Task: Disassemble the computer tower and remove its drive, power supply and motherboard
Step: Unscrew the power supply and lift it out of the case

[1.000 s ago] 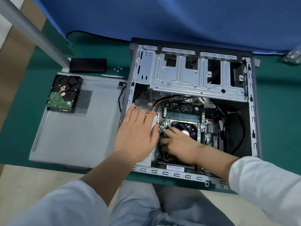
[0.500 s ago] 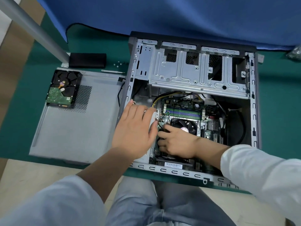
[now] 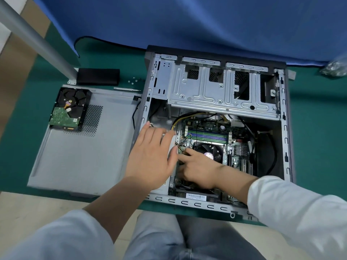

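Observation:
The computer tower (image 3: 285,128) lies open on its side on the green table. Inside it, the motherboard (image 3: 210,132) and its black CPU fan (image 3: 208,151) sit below the empty metal drive cage (image 3: 216,91). My left hand (image 3: 152,156) rests flat, fingers straight, on the grey power supply (image 3: 171,147) at the case's left side. My right hand (image 3: 199,169) reaches into the case with curled fingers and pinches a cable connector with yellow and black wires (image 3: 182,148) at the board's left edge. The hard drive (image 3: 69,109) lies outside, board side up, on the detached side panel (image 3: 84,156).
A black box (image 3: 98,76), loose screws (image 3: 133,80) and a slim screwdriver (image 3: 125,88) lie behind the panel. A grey metal pole (image 3: 37,40) slants at the back left. Blue cloth (image 3: 187,21) hangs behind the case, with a plastic bag (image 3: 336,68) at the far right.
My right hand's fingers have worked slightly left along the motherboard's edge beside the fan. My left hand stays flat on the power supply. The view has tilted a little.

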`<move>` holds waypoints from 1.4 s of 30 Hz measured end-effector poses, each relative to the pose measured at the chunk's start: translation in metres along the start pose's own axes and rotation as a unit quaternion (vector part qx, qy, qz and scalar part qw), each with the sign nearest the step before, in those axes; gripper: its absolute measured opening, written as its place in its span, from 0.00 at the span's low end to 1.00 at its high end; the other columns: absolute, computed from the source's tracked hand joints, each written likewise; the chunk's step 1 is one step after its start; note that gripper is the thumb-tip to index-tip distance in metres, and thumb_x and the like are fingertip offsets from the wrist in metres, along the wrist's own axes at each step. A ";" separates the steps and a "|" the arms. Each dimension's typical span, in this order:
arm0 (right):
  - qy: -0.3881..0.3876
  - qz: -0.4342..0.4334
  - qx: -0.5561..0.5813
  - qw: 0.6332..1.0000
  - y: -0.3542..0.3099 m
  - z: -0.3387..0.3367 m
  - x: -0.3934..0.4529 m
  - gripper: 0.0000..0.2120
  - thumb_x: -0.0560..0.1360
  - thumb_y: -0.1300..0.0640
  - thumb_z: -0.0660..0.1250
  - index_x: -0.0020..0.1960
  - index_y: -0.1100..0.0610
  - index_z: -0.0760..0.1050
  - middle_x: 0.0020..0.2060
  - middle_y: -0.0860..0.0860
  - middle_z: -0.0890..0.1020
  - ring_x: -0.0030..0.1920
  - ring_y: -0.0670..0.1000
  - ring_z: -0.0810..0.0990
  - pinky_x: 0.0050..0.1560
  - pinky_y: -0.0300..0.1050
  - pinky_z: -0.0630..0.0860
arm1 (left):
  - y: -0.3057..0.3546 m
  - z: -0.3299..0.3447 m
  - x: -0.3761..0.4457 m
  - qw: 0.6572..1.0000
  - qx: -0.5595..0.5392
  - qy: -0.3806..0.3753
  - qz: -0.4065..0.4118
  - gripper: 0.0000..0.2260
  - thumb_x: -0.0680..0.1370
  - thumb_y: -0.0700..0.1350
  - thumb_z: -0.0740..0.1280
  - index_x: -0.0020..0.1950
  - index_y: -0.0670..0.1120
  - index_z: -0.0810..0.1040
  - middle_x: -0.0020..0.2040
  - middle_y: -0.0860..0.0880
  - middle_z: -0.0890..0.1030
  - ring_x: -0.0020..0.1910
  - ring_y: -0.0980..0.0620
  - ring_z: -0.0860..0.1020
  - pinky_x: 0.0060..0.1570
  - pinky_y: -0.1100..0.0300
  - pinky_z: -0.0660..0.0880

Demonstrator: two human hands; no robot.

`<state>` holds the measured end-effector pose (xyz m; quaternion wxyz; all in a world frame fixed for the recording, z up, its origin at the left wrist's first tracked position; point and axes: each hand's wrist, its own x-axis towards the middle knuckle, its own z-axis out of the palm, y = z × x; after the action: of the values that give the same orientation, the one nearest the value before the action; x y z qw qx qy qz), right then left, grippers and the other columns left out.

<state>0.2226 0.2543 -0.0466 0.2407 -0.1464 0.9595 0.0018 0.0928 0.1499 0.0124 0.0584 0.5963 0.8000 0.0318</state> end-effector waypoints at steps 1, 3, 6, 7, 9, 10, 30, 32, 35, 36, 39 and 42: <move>0.009 0.007 0.008 1.000 -0.002 0.003 -0.003 0.09 0.73 0.57 0.62 0.50 0.50 0.78 0.43 0.42 0.79 0.56 0.53 0.66 0.54 0.48 0.64 | 0.000 0.001 -0.001 1.000 -0.002 0.004 0.001 0.16 0.79 0.50 0.55 0.61 0.45 0.73 0.50 0.47 0.75 0.53 0.45 0.73 0.71 0.48 0.59; 0.023 0.015 0.026 0.999 -0.003 0.007 -0.007 0.08 0.74 0.58 0.61 0.49 0.49 0.77 0.40 0.41 0.78 0.53 0.53 0.68 0.51 0.47 0.66 | 0.001 0.002 -0.002 1.000 -0.005 0.009 0.001 0.16 0.79 0.50 0.56 0.61 0.45 0.74 0.50 0.47 0.76 0.53 0.45 0.73 0.71 0.47 0.59; 0.013 0.020 0.036 0.999 0.001 0.008 -0.003 0.09 0.74 0.58 0.61 0.50 0.49 0.77 0.41 0.41 0.77 0.52 0.52 0.64 0.51 0.48 0.63 | 0.000 0.002 0.000 1.000 -0.008 0.006 -0.003 0.16 0.79 0.50 0.55 0.61 0.44 0.74 0.50 0.47 0.76 0.54 0.45 0.73 0.71 0.47 0.59; 0.012 0.026 0.036 0.999 0.000 0.007 -0.001 0.09 0.75 0.59 0.60 0.50 0.50 0.77 0.42 0.42 0.77 0.53 0.53 0.63 0.52 0.48 0.61 | -0.001 0.002 0.000 1.000 -0.008 0.003 -0.003 0.16 0.79 0.50 0.55 0.61 0.44 0.74 0.50 0.47 0.76 0.54 0.45 0.73 0.71 0.47 0.59; 0.010 0.043 0.037 0.998 -0.003 0.006 0.000 0.09 0.75 0.59 0.61 0.51 0.50 0.77 0.43 0.42 0.77 0.55 0.53 0.62 0.54 0.50 0.60 | 0.000 0.001 0.000 1.000 -0.007 0.001 0.000 0.17 0.79 0.50 0.54 0.61 0.44 0.74 0.50 0.47 0.76 0.54 0.45 0.73 0.71 0.47 0.59; 0.007 0.047 0.037 0.998 -0.004 0.006 -0.002 0.08 0.75 0.58 0.61 0.51 0.50 0.78 0.44 0.42 0.78 0.56 0.54 0.62 0.55 0.50 0.60 | 0.000 0.000 -0.001 1.000 -0.006 0.000 0.001 0.17 0.79 0.50 0.53 0.62 0.44 0.74 0.51 0.46 0.76 0.54 0.44 0.73 0.71 0.47 0.59; -0.005 0.074 0.071 0.995 -0.002 -0.006 0.003 0.07 0.74 0.61 0.63 0.46 0.54 0.79 0.43 0.47 0.80 0.62 0.54 0.61 0.66 0.55 0.53 | 0.001 -0.002 0.000 1.000 0.003 -0.003 0.002 0.18 0.79 0.50 0.53 0.61 0.43 0.75 0.50 0.46 0.76 0.54 0.44 0.74 0.71 0.47 0.58; -0.003 0.074 0.062 0.995 -0.002 -0.001 -0.004 0.07 0.74 0.61 0.62 0.44 0.54 0.78 0.41 0.47 0.80 0.60 0.53 0.62 0.66 0.54 0.55 | 0.002 -0.001 0.000 1.000 0.003 -0.001 0.002 0.18 0.79 0.50 0.53 0.61 0.43 0.75 0.50 0.46 0.76 0.53 0.44 0.74 0.71 0.47 0.58; 0.010 0.078 0.077 0.994 -0.003 -0.005 0.002 0.07 0.74 0.62 0.62 0.44 0.55 0.79 0.41 0.48 0.81 0.59 0.53 0.62 0.64 0.55 0.54 | 0.002 -0.001 0.000 1.000 0.003 -0.008 -0.001 0.19 0.79 0.50 0.52 0.62 0.43 0.74 0.50 0.46 0.76 0.54 0.44 0.74 0.71 0.47 0.59; 0.012 0.085 0.084 0.993 -0.005 -0.007 0.004 0.07 0.74 0.61 0.62 0.45 0.55 0.79 0.41 0.49 0.81 0.59 0.53 0.62 0.64 0.55 0.54 | 0.002 -0.002 0.000 1.000 0.002 -0.013 0.000 0.19 0.79 0.50 0.52 0.62 0.43 0.74 0.51 0.46 0.76 0.54 0.44 0.74 0.71 0.46 0.59; 0.018 0.090 0.070 0.993 -0.007 0.000 -0.002 0.08 0.74 0.61 0.61 0.44 0.54 0.79 0.41 0.47 0.80 0.59 0.54 0.63 0.63 0.53 0.55 | 0.002 -0.002 0.000 1.000 0.004 -0.011 0.002 0.19 0.79 0.50 0.52 0.62 0.43 0.74 0.51 0.46 0.76 0.54 0.44 0.73 0.71 0.47 0.59; -0.001 0.073 0.065 0.995 -0.004 -0.001 -0.001 0.07 0.74 0.61 0.62 0.44 0.54 0.79 0.41 0.47 0.81 0.60 0.54 0.62 0.64 0.54 0.54 | 0.002 0.000 -0.001 1.000 0.004 -0.009 0.000 0.19 0.79 0.50 0.52 0.62 0.43 0.74 0.51 0.46 0.76 0.54 0.44 0.73 0.72 0.47 0.58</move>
<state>0.2244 0.2509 -0.0448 0.2493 -0.0604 0.9656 -0.0427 0.0950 0.1496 0.0131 0.0630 0.5969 0.7995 0.0232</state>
